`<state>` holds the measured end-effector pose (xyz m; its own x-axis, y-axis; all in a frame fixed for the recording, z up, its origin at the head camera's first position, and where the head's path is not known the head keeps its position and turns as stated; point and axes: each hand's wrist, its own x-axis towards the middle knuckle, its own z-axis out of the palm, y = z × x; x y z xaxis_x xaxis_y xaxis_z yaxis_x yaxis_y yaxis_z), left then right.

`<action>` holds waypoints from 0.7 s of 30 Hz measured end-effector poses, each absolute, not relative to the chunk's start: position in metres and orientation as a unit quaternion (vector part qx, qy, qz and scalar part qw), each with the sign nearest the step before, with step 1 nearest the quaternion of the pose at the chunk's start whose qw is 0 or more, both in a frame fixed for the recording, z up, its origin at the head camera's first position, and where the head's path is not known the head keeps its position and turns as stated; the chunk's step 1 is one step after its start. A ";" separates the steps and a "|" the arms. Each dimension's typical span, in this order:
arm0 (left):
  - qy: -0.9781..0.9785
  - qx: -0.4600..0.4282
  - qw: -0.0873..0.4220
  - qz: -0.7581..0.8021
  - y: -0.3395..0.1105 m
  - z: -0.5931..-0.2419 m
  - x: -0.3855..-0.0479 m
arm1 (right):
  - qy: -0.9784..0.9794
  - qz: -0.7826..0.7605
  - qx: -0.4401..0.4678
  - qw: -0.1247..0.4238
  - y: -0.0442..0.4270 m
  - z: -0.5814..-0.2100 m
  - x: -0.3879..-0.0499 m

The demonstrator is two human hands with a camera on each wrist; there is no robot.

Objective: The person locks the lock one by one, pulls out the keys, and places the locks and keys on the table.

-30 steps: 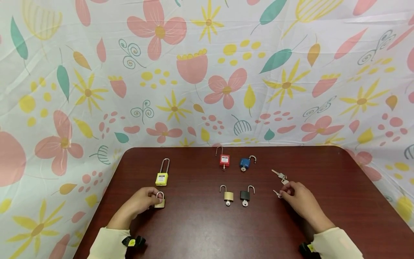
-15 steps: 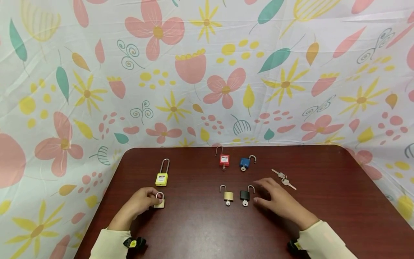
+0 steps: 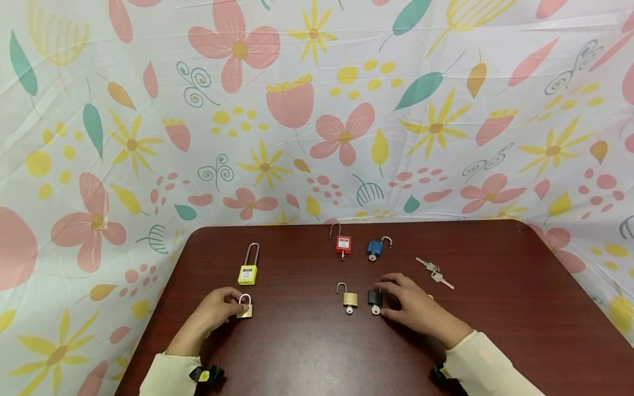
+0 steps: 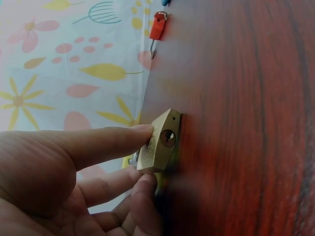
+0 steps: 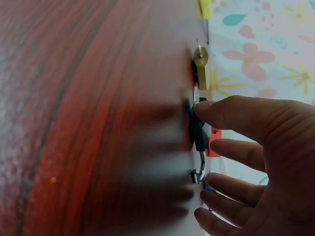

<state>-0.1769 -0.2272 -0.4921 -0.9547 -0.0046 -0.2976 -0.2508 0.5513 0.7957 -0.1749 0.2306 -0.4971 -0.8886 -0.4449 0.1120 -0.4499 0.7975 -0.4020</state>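
Note:
My left hand [image 3: 218, 311] pinches a brass padlock [image 3: 244, 311] near the table's left side, its shackle pointing up. In the left wrist view the keyhole of this brass padlock [image 4: 160, 142] faces the camera, and thumb and fingers grip its body. My right hand [image 3: 416, 308] is at the black padlock [image 3: 375, 298], fingers spread around its right side. The black padlock [image 5: 198, 128] has its shackle open and a key [image 3: 376, 311] in it. The right thumb lies against or very near it; contact is unclear.
A second brass padlock [image 3: 350, 300], a red padlock [image 3: 344, 244] and a blue padlock [image 3: 374, 249] lie unlocked with keys in. A yellow long-shackle padlock [image 3: 247, 274] lies left. Loose keys [image 3: 436, 272] lie right on the dark table [image 3: 317, 352]. A floral cloth [image 3: 317, 110] hangs behind.
My right hand has moved left from the loose keys to the black padlock. A small key seen by its fingers earlier is now out of sight. My left hand keeps its grip.

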 end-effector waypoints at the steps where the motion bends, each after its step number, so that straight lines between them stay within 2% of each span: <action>1: 0.870 -0.074 0.130 0.469 -0.227 -0.492 -0.177 | -0.947 0.211 0.241 0.008 0.230 -0.498 -0.175; 21: 0.874 -0.071 0.115 0.467 -0.228 -0.495 -0.176 | -0.949 0.190 0.250 0.035 0.225 -0.501 -0.179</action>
